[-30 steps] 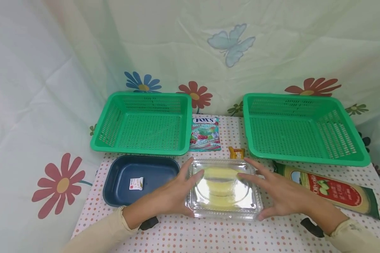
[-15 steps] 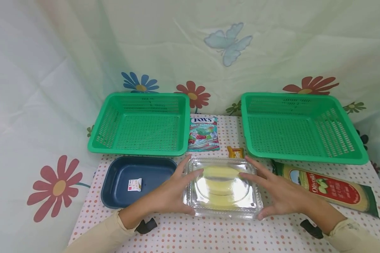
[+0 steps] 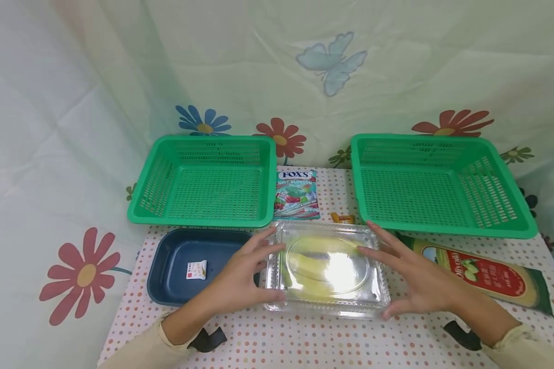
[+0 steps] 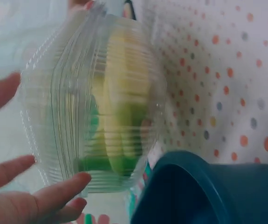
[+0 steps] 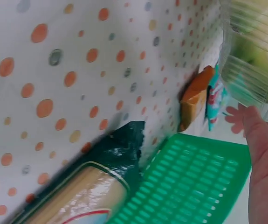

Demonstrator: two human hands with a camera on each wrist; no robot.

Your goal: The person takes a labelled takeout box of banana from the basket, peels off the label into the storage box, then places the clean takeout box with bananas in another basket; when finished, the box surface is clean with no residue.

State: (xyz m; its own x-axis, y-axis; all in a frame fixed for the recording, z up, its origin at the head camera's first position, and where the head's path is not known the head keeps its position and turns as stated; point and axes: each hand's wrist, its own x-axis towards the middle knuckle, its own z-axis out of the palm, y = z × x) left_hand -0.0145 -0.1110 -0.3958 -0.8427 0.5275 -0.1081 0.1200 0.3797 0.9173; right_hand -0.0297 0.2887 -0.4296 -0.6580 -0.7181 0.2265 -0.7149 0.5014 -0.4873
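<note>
A clear plastic clamshell container with yellow bananas inside stands between the two hands, slightly above the table. My left hand grips its left side, thumb near the front corner and fingers spread toward the back. On the opposite side my right hand holds the container, with its thumb at the front corner and its index finger along the lid. The ridged side and the bananas show in the left wrist view, beside the left fingers. A right fingertip meets the container's end in the right wrist view.
Two green baskets stand at the back. A dark blue tray holding a small white packet is on the left. A Fox's candy bag and an orange wrapped snack lie behind; a pasta pack lies right.
The container has come up a little and looks larger, covering part of the orange snack. Both hands have moved slightly apart along with it.
</note>
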